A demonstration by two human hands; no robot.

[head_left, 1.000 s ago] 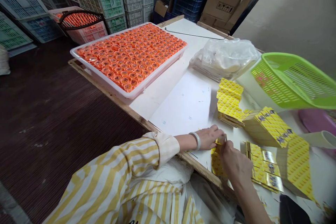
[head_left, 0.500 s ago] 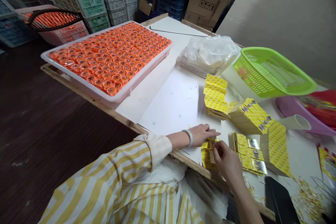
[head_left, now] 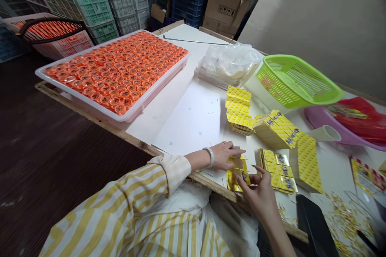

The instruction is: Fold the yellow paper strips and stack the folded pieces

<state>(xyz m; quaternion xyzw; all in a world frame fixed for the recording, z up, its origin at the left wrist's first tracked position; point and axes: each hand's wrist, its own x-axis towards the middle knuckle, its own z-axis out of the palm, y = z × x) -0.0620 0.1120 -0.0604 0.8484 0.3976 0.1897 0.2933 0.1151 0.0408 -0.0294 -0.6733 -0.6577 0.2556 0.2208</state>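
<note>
Both hands work a small yellow printed carton blank [head_left: 238,173] at the near edge of the white table [head_left: 193,116]. My left hand [head_left: 224,154], with a white bangle on the wrist, presses its fingers on the blank's top flap. From below, my right hand [head_left: 259,190] pinches the blank's right side. Just right of the hands lies a flat stack of the same yellow blanks [head_left: 279,170]. A taller pile of folded yellow cartons [head_left: 301,144] stands behind that stack.
A white tray of orange caps [head_left: 117,72] fills the table's left end. Behind the hands lie more yellow sheets [head_left: 238,110], a clear plastic bag [head_left: 229,62], a green basket [head_left: 297,80] and a purple basin [head_left: 331,128]. Crates and cardboard boxes line the back.
The view has swung right, so the tray moved left in frame. My right hand has dropped lower and opened its fingers along the blank; the left hand stays on the flap.
</note>
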